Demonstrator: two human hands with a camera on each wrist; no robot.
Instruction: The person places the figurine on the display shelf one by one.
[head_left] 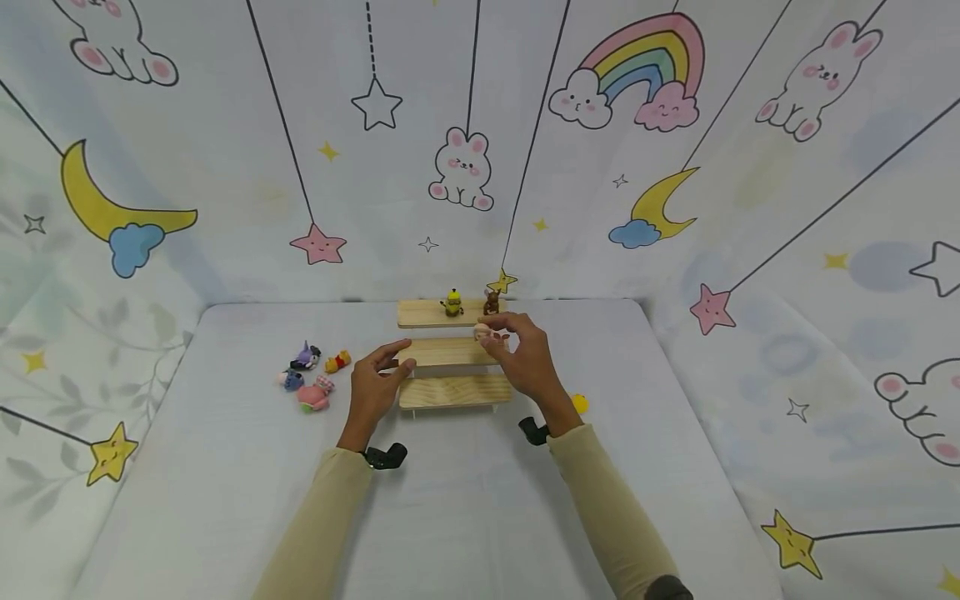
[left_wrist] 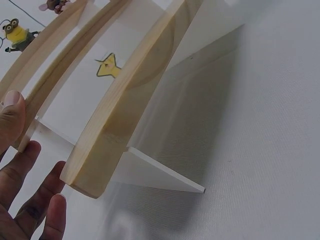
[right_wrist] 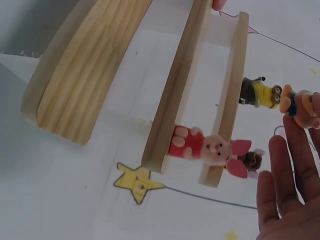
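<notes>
A person's right hand, fingers loosely spread and apparently holding nothing, hovers beside a pink pig figure standing on the middle step of the wooden stand. The left hand, open, rests at the stand's end. A brush could topple the pig.

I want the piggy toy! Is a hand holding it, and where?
Neither hand has a grip on it. The pig figure stands on the middle shelf, the right hand open beside it; the left hand holds nothing.

Stepped shelf mid-table; two figures on top step; toy cluster left.
</notes>
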